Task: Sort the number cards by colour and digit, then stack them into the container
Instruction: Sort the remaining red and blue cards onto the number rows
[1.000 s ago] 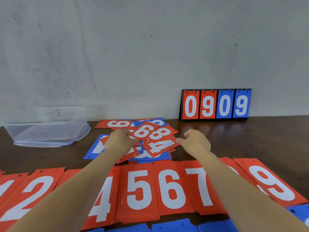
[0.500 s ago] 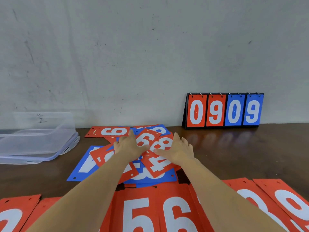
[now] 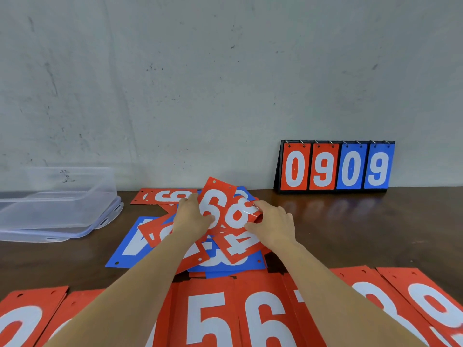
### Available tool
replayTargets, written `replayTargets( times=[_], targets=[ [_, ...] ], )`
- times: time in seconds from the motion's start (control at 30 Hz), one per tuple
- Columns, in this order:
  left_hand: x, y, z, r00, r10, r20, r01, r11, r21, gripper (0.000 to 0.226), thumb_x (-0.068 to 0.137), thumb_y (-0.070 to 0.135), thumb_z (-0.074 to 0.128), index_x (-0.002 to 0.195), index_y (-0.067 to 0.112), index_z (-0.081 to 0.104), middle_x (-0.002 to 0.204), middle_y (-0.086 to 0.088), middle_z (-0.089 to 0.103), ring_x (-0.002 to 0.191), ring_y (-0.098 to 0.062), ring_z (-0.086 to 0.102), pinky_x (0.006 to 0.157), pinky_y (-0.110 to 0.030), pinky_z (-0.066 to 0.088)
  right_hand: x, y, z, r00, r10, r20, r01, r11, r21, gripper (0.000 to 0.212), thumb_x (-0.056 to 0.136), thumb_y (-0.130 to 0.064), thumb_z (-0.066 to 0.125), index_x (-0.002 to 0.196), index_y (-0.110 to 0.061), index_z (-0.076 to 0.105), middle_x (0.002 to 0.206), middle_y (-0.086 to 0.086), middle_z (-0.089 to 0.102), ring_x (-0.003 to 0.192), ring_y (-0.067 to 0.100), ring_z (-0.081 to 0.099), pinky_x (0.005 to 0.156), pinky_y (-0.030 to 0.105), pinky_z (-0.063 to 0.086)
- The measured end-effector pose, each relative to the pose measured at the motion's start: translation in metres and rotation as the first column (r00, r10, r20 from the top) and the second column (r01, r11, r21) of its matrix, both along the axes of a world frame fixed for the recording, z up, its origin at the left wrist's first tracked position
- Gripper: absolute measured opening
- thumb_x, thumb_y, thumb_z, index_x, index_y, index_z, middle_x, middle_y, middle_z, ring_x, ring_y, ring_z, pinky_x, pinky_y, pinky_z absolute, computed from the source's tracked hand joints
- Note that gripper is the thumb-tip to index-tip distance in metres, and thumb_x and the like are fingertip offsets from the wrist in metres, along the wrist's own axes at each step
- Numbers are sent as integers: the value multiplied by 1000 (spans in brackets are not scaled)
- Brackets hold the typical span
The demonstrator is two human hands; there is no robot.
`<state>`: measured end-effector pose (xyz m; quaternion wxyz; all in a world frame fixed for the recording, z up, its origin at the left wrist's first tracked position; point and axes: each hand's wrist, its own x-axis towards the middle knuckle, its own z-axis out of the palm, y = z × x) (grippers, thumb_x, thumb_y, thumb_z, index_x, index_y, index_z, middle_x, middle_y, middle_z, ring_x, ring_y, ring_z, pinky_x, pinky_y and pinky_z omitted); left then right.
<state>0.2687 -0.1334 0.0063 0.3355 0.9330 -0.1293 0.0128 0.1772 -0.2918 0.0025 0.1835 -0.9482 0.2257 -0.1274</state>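
A loose heap of red and blue number cards lies mid-table. My left hand grips a red card showing 6 and tilts it up off the heap. My right hand pinches a red 8 card beside it, bending its edge. Under them lie a red 4 card, a blue card and a red card at the back. A row of sorted red cards runs along the near edge. The clear plastic container stands at the left.
A flip scoreboard reading 0909 stands against the wall at the right back. The grey wall closes the table's far side. Dark bare tabletop shows to the right of the heap.
My left hand has raised the red 6 card off the heap, and my right hand has closed on the red 8 card. The view has moved closer to the heap.
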Motion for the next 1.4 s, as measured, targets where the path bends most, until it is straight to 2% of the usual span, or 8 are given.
replayTargets(
  times=[0.23, 0.43, 0.53, 0.63, 0.8, 0.97, 1.17, 1.4],
  targets=[
    [-15, 8, 5, 1000, -23, -3, 22, 983, -184, 54, 90, 16, 66, 136, 10, 39, 127, -9, 57, 97, -19, 54, 70, -22, 42, -6, 11, -1, 968, -13, 250, -60, 957, 283, 57, 90, -32, 66, 141, -26, 40, 134, -2, 55, 117, 17, 57, 96, 32, 49],
    [-26, 15, 16, 997, 25, -68, -47, 939, -341, 48, 90, 10, 65, 133, 7, 44, 128, -13, 58, 108, -26, 58, 81, -29, 48, -3, 19, 10, 902, -126, 414, -57, 914, 401, 85, 90, -6, 64, 153, -28, 12, 156, 4, 23, 136, 25, 39, 102, 43, 45],
    [-33, 21, 27, 992, 34, -123, -83, 905, -416, 42, 94, 12, 61, 134, 8, 48, 128, -10, 60, 112, -26, 61, 87, -34, 51, -10, 17, 19, 874, -153, 461, -118, 854, 506, 87, 90, -6, 65, 154, -29, 10, 136, 4, 50, 111, 16, 58, 82, 31, 54],
    [-42, 26, 36, 990, 43, -135, -100, 887, -452, 41, 95, 14, 60, 134, 8, 49, 128, -10, 61, 114, -28, 61, 91, -39, 52, -19, 12, 32, 868, -165, 469, -122, 844, 522, 56, 91, -1, 59, 142, -16, 40, 97, -1, 63, 88, 11, 63, 64, 17, 49],
    [-59, 34, 48, 991, 41, -128, -97, 879, -468, 35, 93, 14, 62, 127, 6, 56, 124, -11, 64, 109, -27, 63, 79, -30, 50, -46, 6, 52, 853, -173, 492, -75, 893, 444, 11, 88, 0, 58, 96, -2, 66, 93, 9, 70, 91, 24, 65, 84, 43, 57],
    [-81, 43, 52, 984, -31, -174, -65, 851, -522, 34, 93, 17, 64, 125, 8, 60, 120, -10, 66, 109, -29, 64, 95, -42, 52, -87, -11, 62, 845, -199, 496, -85, 866, 493, 15, 91, -13, 62, 105, -10, 67, 102, 2, 69, 98, 18, 64, 90, 40, 55],
    [-111, 50, 42, 960, -145, -239, -12, 831, -555, 23, 90, 13, 67, 69, 15, 57, 76, -4, 65, 61, -13, 58, 49, -19, 48, -137, -29, 61, 815, -268, 513, -86, 821, 565, 16, 91, -13, 64, 107, -11, 67, 98, -4, 63, 104, 17, 61, 92, 33, 51],
    [-143, 42, 34, 877, -272, -397, 53, 874, -483, 20, 81, 13, 76, 75, 8, 58, 81, -11, 71, 68, -17, 64, 57, -22, 52, -183, -47, 61, 868, -332, 369, -14, 726, 688, 9, 91, -26, 65, 83, -23, 62, 96, -1, 68, 89, 17, 65, 68, 28, 51]
  ],
)
